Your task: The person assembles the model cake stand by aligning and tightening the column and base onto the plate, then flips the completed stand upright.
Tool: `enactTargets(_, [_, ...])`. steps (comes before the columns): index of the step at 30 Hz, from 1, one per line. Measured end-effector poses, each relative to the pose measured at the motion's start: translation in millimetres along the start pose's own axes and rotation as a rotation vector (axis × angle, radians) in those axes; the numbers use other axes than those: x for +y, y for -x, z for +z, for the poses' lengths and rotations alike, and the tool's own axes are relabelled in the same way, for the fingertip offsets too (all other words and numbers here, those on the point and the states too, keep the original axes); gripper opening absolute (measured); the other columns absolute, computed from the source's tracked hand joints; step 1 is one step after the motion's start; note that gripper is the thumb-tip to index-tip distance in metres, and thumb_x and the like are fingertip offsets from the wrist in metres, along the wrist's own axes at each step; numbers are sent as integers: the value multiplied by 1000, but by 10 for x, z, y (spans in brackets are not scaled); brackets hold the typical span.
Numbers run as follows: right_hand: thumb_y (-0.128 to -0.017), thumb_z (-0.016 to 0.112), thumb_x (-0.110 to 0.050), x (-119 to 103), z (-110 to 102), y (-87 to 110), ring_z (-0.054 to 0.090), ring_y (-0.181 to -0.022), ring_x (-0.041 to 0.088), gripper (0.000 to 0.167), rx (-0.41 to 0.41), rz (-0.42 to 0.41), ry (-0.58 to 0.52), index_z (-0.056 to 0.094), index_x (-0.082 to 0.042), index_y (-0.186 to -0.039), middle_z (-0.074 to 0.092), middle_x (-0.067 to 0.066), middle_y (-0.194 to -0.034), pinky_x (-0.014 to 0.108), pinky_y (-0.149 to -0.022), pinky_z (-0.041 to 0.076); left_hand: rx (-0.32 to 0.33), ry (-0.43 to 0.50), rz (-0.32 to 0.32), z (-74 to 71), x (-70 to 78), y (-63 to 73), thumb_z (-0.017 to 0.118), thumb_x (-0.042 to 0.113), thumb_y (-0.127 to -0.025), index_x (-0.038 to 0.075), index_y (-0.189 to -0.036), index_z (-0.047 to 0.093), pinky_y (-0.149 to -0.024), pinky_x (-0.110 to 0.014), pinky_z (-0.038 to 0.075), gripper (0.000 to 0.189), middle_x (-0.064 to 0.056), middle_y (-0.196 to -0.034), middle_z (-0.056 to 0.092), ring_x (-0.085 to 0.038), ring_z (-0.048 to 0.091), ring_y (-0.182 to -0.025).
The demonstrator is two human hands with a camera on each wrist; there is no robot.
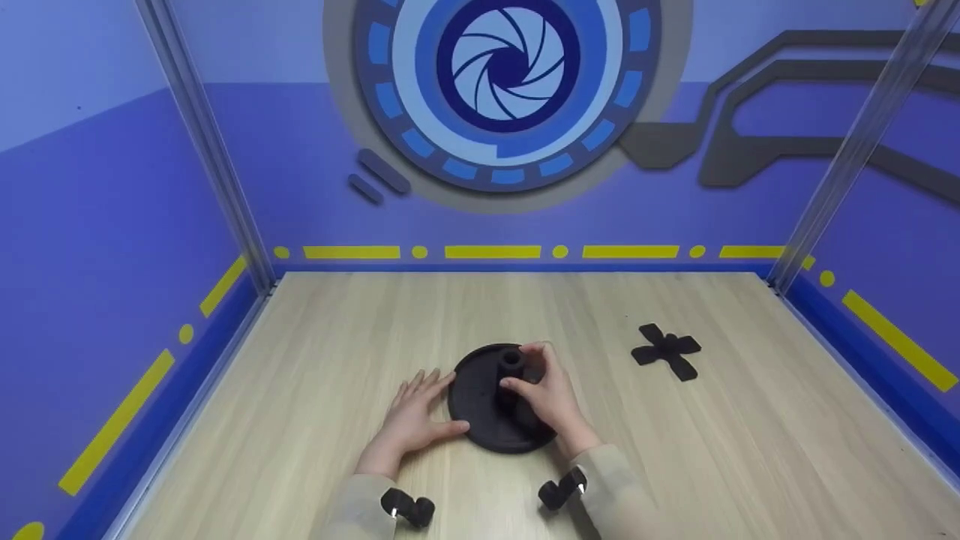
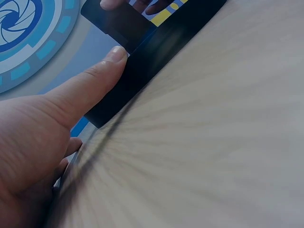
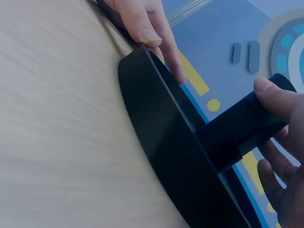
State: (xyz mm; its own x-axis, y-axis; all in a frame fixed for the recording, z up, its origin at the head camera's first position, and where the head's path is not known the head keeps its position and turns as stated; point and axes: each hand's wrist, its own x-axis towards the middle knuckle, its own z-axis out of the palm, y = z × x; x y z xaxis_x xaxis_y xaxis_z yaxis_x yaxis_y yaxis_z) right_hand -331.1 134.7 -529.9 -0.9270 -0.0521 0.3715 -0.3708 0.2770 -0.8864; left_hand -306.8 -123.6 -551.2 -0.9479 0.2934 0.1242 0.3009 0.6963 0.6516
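A round black dish-like base (image 1: 472, 397) with a raised rim lies flat on the table. From its middle rises an upright black hollow post (image 1: 509, 371), stepped in width in the right wrist view. My right hand (image 1: 555, 397) pinches the upper part of this post between thumb and fingers. On the left, my left hand (image 1: 412, 420) rests against the rim, fingers spread and fairly straight. Its thumb (image 2: 102, 76) touches the rim's edge in the left wrist view. Apart from both hands, a black piece with several flat blades (image 1: 667, 347) lies to the right.
The light wooden table (image 1: 337, 322) is bordered by blue printed panels (image 1: 480, 225) at the back and both sides. Metal posts (image 1: 214, 150) stand at the back corners. A small black camera (image 1: 407, 508) is worn on each wrist.
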Motion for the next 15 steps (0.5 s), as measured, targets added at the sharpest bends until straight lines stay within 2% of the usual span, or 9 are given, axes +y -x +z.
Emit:
enactTargets(3, [-81,86,-7,6,-34,-22,62,-126,31,62,-51,30,-71,56,-3,-135,67,16,-133,35,-109,50,1,0,-3,1,1,2,82,58,-79,16,-156,46,-131,-64,8,94,-23,-165,35,-47,20,-157])
enactTargets(7, [-88,78,-3,-2,-89,-39,50,-144,35,64,-168,57,-164,52,-1,-147,58,19,-148,23,-118,40,3,1,-2,2,1,2,82,58,-79,16,-156,46,-130,-64,9,95,-23,-165,36,-47,20,-157])
enactTargets(11, [-92,68,4,-9,-119,-51,43,-149,35,61,-250,51,-205,49,1,-150,54,21,-153,14,-116,36,1,-1,-6,1,1,1,82,58,-79,18,-156,46,-131,-63,8,95,-22,-165,35,-47,20,-157])
enactTargets(15, [-93,64,7,-13,-123,-57,45,-146,34,57,-251,52,-177,51,1,-148,54,21,-152,19,-118,38,-2,-1,-16,2,0,0,82,58,-79,19,-156,46,-131,-62,7,94,-21,-166,35,-46,19,-158])
